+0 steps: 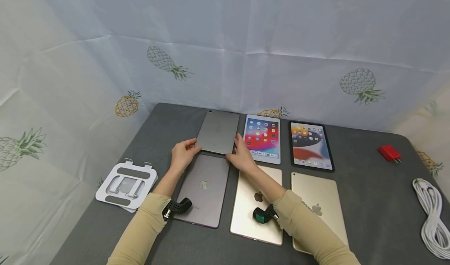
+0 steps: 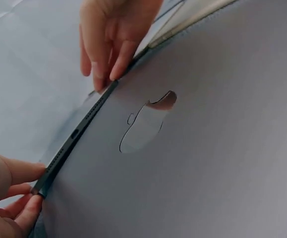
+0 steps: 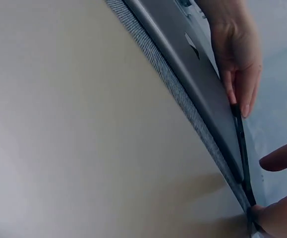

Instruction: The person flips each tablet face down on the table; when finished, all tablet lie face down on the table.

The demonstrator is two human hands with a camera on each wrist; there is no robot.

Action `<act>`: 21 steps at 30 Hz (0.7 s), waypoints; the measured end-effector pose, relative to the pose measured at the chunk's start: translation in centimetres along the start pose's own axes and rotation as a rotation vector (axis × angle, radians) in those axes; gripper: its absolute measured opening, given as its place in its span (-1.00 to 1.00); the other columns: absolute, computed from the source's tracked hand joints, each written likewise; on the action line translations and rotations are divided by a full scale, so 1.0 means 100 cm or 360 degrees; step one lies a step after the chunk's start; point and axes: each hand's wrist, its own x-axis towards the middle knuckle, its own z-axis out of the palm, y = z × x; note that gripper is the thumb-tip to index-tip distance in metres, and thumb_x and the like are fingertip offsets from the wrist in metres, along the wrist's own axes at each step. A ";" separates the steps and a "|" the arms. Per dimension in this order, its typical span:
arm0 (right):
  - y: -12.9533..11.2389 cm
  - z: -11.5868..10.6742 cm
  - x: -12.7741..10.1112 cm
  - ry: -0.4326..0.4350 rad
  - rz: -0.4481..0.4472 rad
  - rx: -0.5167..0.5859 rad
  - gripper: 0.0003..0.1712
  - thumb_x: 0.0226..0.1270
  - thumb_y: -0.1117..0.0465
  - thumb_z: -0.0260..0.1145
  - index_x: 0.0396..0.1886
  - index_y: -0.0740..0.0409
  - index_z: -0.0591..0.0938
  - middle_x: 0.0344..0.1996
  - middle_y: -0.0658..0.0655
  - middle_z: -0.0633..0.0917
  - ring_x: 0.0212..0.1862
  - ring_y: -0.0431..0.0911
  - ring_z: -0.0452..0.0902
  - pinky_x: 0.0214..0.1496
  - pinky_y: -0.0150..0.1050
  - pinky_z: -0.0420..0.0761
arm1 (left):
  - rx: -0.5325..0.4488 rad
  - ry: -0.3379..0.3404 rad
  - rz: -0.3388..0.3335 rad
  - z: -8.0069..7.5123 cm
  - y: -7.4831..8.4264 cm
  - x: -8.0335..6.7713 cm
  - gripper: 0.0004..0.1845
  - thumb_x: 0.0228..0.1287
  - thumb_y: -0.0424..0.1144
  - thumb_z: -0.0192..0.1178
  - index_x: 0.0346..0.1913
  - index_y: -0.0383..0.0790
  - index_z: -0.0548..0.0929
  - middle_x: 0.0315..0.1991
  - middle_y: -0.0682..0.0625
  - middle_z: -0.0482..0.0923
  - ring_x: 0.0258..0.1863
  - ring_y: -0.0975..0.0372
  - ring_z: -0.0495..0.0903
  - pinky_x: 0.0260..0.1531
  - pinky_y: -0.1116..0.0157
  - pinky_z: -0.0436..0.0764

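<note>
A dark grey tablet [image 1: 218, 132] lies face down at the back left of the grey table [image 1: 369, 202], its near edge slightly raised. My left hand [image 1: 190, 147] pinches its near left corner, and my right hand [image 1: 236, 151] pinches its near right corner. In the left wrist view my left hand [image 2: 31, 191] grips the thin dark edge [image 2: 74, 139], with the right hand [image 2: 108, 74] further along it. The right wrist view shows my right hand [image 3: 262, 210] on that edge [image 3: 242, 148] and the left hand [image 3: 240, 99] beyond.
Under my wrists lie a grey tablet [image 1: 205, 190] and two gold ones [image 1: 256, 218] [image 1: 316, 206], all face down. Two lit tablets [image 1: 263, 138] [image 1: 310, 145] lie at the back. A white stand [image 1: 126, 183] sits left; a red charger [image 1: 389, 153] and white cable [image 1: 432, 214] sit right.
</note>
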 end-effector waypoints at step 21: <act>-0.001 -0.001 -0.001 -0.0108 0.0134 0.0054 0.02 0.28 0.42 0.19 0.57 0.21 -0.21 0.54 0.24 -0.07 0.44 0.24 0.10 0.35 -0.01 0.31 | 0.0264 0.0033 0.0327 0.009 -0.005 -0.006 -0.56 0.27 -0.36 0.28 0.18 -0.48 0.56 0.08 -0.35 0.53 0.04 -0.07 0.59 0.02 0.07 0.58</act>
